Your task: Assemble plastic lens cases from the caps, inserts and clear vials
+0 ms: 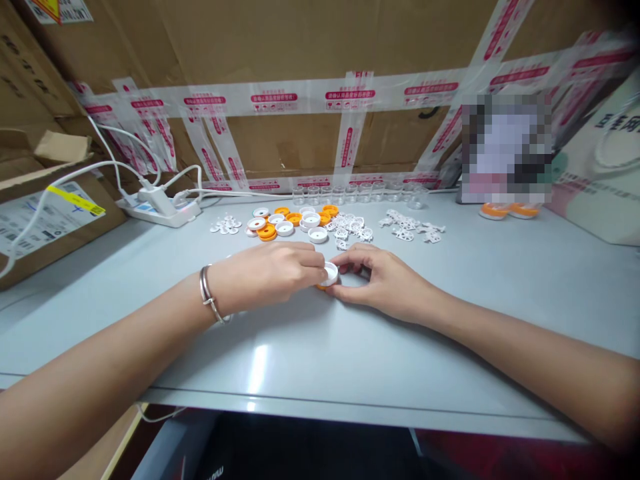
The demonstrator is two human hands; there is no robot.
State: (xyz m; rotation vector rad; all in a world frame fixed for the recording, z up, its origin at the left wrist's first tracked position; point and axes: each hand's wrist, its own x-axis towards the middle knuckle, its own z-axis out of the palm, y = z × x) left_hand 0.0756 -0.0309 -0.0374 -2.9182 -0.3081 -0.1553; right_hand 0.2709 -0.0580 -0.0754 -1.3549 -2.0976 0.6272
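Note:
My right hand (pixel 373 277) grips the side of a round white plastic cap (pixel 330 273) between thumb and fingers, just above the grey table. A bit of orange shows under the cap. My left hand (pixel 280 270) has its fingers bent together and reaching into the cap's hollow; whatever they pinch is hidden. Behind my hands lies a cluster of white caps (pixel 318 235) and orange caps (pixel 267 232). White openwork plastic pieces (pixel 353 227) are heaped to their right, and small white discs (pixel 227 225) lie to their left.
Clear plastic cups (pixel 353 194) stand in a row along the back. A white power strip (pixel 163 210) with cables and an open cardboard box (pixel 55 210) are at left. Two orange-and-white pieces (pixel 495 211) sit at right, near a white bag (pixel 607 160). Taped cartons (pixel 280 143) wall the back.

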